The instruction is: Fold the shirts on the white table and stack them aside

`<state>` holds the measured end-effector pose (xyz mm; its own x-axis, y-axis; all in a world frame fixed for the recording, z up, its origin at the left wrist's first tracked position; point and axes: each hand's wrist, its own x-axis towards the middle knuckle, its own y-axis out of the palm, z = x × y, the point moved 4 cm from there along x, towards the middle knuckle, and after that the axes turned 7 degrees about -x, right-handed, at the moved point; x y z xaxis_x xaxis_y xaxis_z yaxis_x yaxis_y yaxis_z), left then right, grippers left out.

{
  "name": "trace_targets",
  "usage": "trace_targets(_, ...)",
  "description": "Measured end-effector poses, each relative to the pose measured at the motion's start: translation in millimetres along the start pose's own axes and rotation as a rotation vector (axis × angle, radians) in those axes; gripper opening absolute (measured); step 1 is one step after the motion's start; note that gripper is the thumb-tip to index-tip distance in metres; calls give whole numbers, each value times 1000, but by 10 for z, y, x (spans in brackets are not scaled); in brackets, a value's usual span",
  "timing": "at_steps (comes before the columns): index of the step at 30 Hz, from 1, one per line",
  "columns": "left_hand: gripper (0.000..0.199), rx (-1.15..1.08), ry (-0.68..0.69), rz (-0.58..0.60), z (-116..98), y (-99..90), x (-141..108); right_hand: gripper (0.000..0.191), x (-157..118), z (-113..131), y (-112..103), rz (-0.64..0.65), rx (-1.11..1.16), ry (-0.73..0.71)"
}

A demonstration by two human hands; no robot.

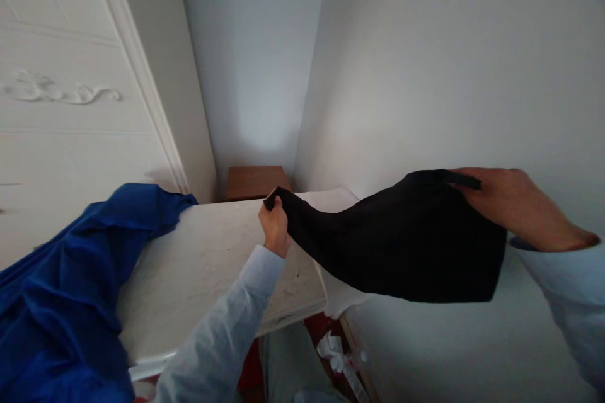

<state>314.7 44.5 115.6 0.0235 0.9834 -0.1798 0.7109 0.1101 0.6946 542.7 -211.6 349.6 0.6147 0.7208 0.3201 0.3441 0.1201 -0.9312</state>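
Note:
A piece of black cloth [401,239] hangs stretched between my two hands, sagging in the middle. My left hand [275,223] pinches its left corner above the white tabletop [222,245]. At the far end, my right hand [510,204] grips the upper right edge, close to the grey wall. Whether the cloth is a garment I cannot tell. A blue cloth [80,283] lies crumpled over the left end of the table, away from both hands. Some white cloth [338,201] drapes over the table's right end, partly hidden behind the black one.
A white cabinet [193,107] with carved trim stands at the back left. In the corner behind the table is a brown wooden box-like piece [255,181]. The wall [449,75] rises close on the right. Crumpled white litter [335,352] lies on the red floor below.

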Motion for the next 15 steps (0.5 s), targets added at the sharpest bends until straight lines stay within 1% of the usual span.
trace_targets(2, 10, 19, -4, 48, 124, 286, 169, 27, 83, -63, -98, -20, -64, 87)
trace_targets(5, 11, 76, -29, 104, 344, 745, 481, 31, 162, -154, -240, -123, -109, 177)
trace_targets(7, 12, 125, -38, 117, 498, 1016, 705, 34, 144, -244, -241, -192, -73, 221)
trace_targets(8, 12, 151, -39, 119, 579, 1121, 816, 35, 110, -300, -183, -203, -35, 247)
trace_targets(9, 13, 180, -41, 118, 665, 1198, 923, 34, 61, -361, -77, -191, 12, 278)
trace_targets(10, 13, 216, -46, 115, 758, 1240, 1025, 33, -2, -421, 77, -159, 70, 314)
trace_targets(11, 14, 258, -55, 111, 859, 1246, 1120, 32, -76, -474, 277, -106, 135, 349)
trace_targets(13, 15, 350, -90, 115, 1076, 1162, 1282, 32, -250, -543, 760, 2, 262, 411)
trace_targets(15, 24, 443, -119, 140, 1282, 992, 1402, 38, -434, -566, 1279, 124, 368, 470)
